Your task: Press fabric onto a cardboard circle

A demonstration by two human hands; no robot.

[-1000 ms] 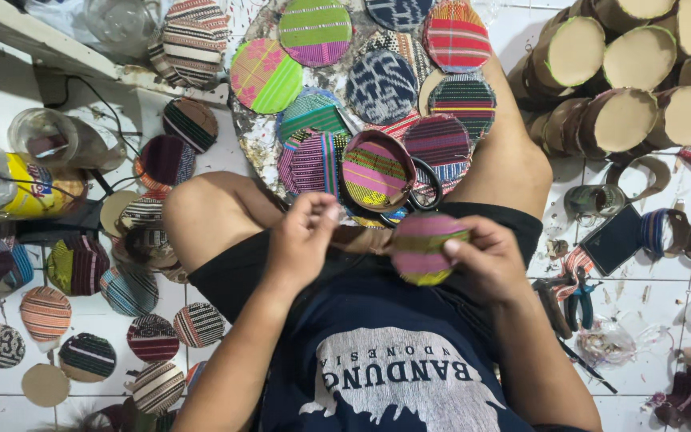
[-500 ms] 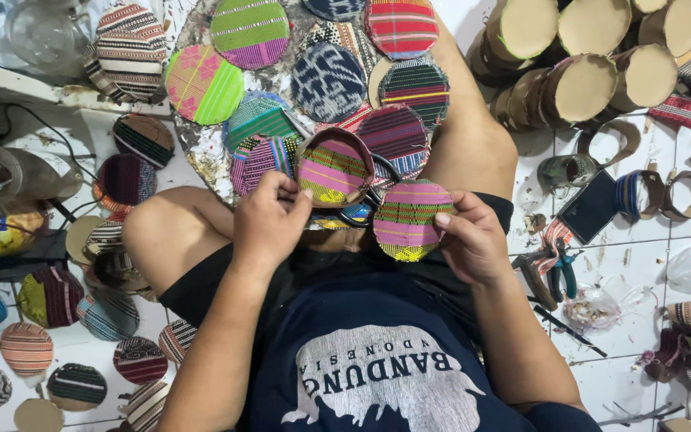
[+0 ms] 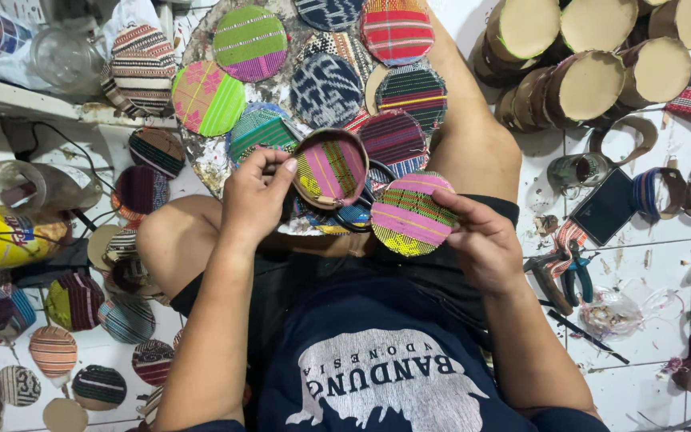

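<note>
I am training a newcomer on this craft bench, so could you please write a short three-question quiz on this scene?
1. True or false: the left hand holds a shallow round fabric-lined lid.
2. What does the right hand hold? A) pliers B) a striped fabric disc C) a glass jar
3. On which side of the person lie the plain cardboard cylinders?

Key: 1 true. 2 B, the striped fabric disc. 3 The right side, on the white tiled floor.
</note>
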